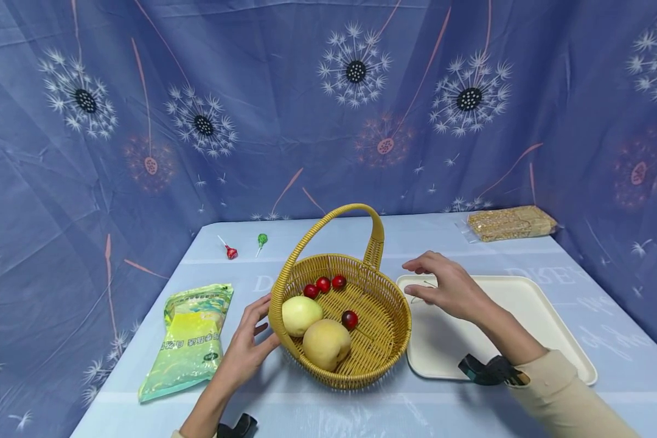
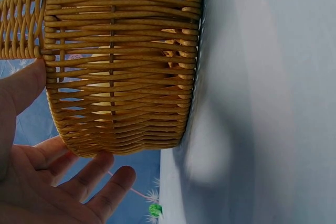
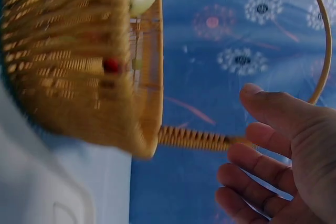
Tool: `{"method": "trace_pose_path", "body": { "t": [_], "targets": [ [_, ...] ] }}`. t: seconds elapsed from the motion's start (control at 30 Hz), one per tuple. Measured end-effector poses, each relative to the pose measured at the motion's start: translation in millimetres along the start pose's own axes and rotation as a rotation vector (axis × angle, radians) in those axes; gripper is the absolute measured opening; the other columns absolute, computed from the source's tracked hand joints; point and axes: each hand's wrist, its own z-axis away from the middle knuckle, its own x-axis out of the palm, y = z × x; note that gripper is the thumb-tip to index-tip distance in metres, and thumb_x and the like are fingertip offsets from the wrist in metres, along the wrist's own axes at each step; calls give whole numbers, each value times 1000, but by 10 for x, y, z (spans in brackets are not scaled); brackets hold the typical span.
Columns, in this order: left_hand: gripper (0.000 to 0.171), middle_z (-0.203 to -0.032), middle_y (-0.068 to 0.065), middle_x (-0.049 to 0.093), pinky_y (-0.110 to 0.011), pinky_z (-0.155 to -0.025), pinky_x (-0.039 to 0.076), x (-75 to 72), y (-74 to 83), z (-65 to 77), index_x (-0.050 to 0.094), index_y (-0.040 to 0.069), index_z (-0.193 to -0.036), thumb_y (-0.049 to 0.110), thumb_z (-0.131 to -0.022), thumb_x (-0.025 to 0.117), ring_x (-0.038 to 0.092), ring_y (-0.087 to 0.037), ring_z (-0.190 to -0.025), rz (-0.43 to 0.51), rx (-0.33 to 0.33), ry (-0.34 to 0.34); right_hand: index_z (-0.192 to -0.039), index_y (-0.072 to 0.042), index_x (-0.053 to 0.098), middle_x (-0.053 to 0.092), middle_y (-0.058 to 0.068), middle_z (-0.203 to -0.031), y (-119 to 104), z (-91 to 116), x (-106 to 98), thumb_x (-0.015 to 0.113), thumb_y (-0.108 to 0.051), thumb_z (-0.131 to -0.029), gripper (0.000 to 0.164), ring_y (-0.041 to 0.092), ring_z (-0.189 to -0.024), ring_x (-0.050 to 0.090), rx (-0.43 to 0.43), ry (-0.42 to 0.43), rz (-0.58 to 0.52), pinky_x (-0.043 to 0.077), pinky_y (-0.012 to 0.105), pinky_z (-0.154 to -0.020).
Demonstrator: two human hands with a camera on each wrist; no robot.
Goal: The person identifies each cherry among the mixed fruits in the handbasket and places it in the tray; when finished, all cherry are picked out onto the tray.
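A yellow wicker basket (image 1: pixel 380 359) with a tall handle stands mid-table. Inside lie a pale green pear-like fruit (image 1: pixel 301 315), a yellow peach (image 1: pixel 326 344), several red cherries (image 1: pixel 323 284) and a darker cherry (image 1: pixel 349 319) with its stem. My left hand (image 1: pixel 250 340) is at the basket's left side, thumb by the handle's base and loosely spread fingers along the wicker. My right hand (image 1: pixel 446 286) hovers right of the basket over the cream tray (image 1: pixel 525 322), fingers apart and nothing between them. Thin green stems (image 1: pixel 430 283) show beside its fingers, partly hidden.
Left of the basket lies a green-yellow snack bag (image 1: pixel 191 340). Two lollipops, one red (image 1: pixel 231 252) and one green (image 1: pixel 262 239), lie at the back left. A packet of brown bars (image 1: pixel 511 223) sits at the back right, before the blue curtain (image 1: pixel 285 121).
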Motion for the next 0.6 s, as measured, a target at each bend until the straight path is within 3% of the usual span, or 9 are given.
{"method": "trace_pose_path", "body": {
  "t": [0.3,0.6],
  "targets": [
    [57,-149,-3,32,-52,-102,43,2,-8,-5,44,17,-138,24,-86,68,35,-25,-135,-7,-10,4,-113,-18,64,64,-4,-108,-362,-171,120,74,-30,-80,37,15,-100,60,-105,-105,-18,53,37,-83],
    [57,-149,-3,33,-53,-102,43,5,-11,1,44,17,-138,24,-86,68,35,-26,-134,0,-7,5,-115,-14,65,65,0,-111,-491,-299,389,72,-31,-82,38,17,-106,58,-172,-224,14,51,38,-88]
  ]
}}
